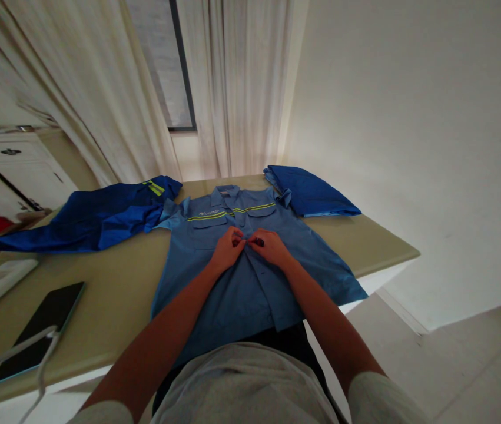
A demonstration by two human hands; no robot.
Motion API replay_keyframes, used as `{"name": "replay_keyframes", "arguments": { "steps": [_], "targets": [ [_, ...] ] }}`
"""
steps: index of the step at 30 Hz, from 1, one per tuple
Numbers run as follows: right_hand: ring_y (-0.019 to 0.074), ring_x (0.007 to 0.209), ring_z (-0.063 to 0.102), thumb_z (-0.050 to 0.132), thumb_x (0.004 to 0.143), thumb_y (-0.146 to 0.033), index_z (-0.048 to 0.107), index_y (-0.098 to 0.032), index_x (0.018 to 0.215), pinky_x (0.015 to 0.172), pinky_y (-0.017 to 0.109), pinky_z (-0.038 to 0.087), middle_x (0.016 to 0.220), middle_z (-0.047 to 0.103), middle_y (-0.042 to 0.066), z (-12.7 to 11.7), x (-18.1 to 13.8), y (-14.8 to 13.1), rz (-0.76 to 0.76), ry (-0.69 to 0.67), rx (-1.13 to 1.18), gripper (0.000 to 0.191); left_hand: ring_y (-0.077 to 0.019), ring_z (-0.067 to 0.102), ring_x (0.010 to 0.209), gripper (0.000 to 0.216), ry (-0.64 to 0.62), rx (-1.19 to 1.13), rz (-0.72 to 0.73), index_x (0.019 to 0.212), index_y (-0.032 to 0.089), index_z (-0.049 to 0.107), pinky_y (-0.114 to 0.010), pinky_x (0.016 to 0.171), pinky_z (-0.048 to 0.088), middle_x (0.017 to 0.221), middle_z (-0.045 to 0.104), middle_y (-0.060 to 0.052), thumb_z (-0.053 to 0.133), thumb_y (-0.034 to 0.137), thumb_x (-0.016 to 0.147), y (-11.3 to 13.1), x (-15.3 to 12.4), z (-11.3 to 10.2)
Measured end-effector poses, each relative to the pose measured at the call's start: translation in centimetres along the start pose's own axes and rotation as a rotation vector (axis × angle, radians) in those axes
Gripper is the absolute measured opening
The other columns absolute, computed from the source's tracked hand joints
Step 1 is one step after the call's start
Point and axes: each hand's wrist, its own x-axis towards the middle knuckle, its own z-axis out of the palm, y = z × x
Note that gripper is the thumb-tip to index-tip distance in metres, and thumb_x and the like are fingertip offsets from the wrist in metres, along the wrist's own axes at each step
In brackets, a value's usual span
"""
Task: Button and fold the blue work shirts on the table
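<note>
A grey-blue short-sleeved work shirt (215,294) lies front side up on the table, collar at the far side and its hem hanging toward my body. Yellow striping crosses its chest above two flap pockets. Both hands meet at the front placket, just below the pockets. My left hand (229,247) pinches the placket edge between thumb and fingers. Close beside it, my right hand (270,246) pinches the other edge. Any button between the fingertips is too small to make out. Below the hands the front hangs unfastened, its two edges parting toward the hem.
On the table (113,288), a bright blue garment (100,215) with a yellow patch lies at left, and a folded blue garment (309,191) at the far right. A dark phone (40,330) with a white cable (49,353) rests near a white box (0,285). A wall stands right.
</note>
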Motion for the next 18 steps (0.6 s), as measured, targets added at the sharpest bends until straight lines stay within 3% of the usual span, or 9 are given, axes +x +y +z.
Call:
{"name": "replay_keyframes", "arguments": {
  "steps": [3,9,15,18],
  "targets": [
    [0.0153,0.075,0.064,0.071,0.091,-0.017,0.077,-0.02,0.089,0.075,0.026,0.045,0.086,0.073,0.002,0.1,0.0,-0.1,0.016,0.047,0.047,0.007,-0.0174,0.068,0.072,0.011,-0.004,0.005,0.016,0.098,0.021,0.062,-0.03,0.071,0.053,0.078,0.07,0.001,0.064,0.025,0.088,-0.2,0.4,-0.2],
    [0.0154,0.073,0.065,0.073,0.091,-0.024,0.078,-0.019,0.089,0.072,0.026,0.048,0.084,0.076,0.003,0.6,0.2,0.4,0.103,0.123,0.186,0.007,-0.0177,0.066,0.072,0.025,-0.106,0.026,0.04,0.105,0.017,0.074,-0.03,0.068,0.053,0.08,0.072,-0.002,0.063,0.031,0.088,0.1,0.9,-1.1],
    [0.0152,0.077,0.067,0.07,0.093,-0.02,0.077,-0.019,0.092,0.076,0.025,0.049,0.09,0.076,0.003,0.6,0.1,0.5,0.042,0.125,0.165,0.007,-0.0183,0.069,0.072,0.029,-0.094,0.016,-0.005,0.107,0.016,0.076,-0.03,0.069,0.054,0.083,0.075,-0.004,0.069,0.036,0.086,-0.2,0.5,-0.9],
    [0.0154,0.077,0.065,0.07,0.091,-0.017,0.077,-0.019,0.093,0.075,0.025,0.047,0.089,0.075,0.003,0.6,0.1,0.5,0.022,0.081,0.123,0.007,-0.0188,0.069,0.072,0.026,-0.08,0.126,0.004,0.107,0.017,0.075,-0.031,0.071,0.055,0.081,0.075,-0.003,0.07,0.033,0.087,-0.1,0.0,-0.5]
  ]
}}
